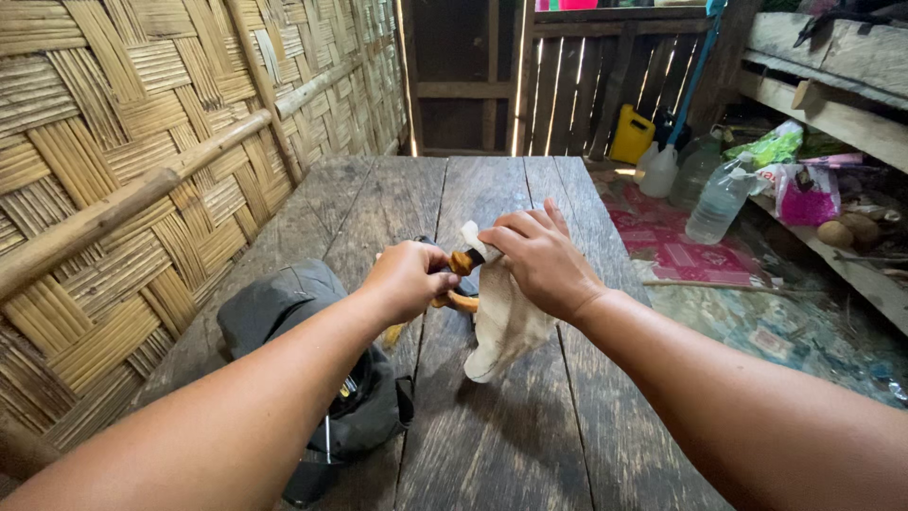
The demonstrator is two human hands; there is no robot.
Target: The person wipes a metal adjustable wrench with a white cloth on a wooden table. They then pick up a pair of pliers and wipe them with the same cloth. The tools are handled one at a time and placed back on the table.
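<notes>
My left hand (407,279) is closed around a small wooden object with orange-brown prongs (462,301), held just above the dark plank table (511,416). One prong tip (462,262) sticks up between my two hands. My right hand (539,260) presses a dirty white cloth (501,326) against that tip, and the cloth hangs down to the tabletop. The rest of the wooden object is hidden inside my left fist.
A dark grey bag (312,360) lies on the table under my left forearm. A woven bamboo wall (123,161) runs along the left. Clear plastic bottles (719,199), a yellow jug (631,135) and cluttered shelves (832,189) stand at the right.
</notes>
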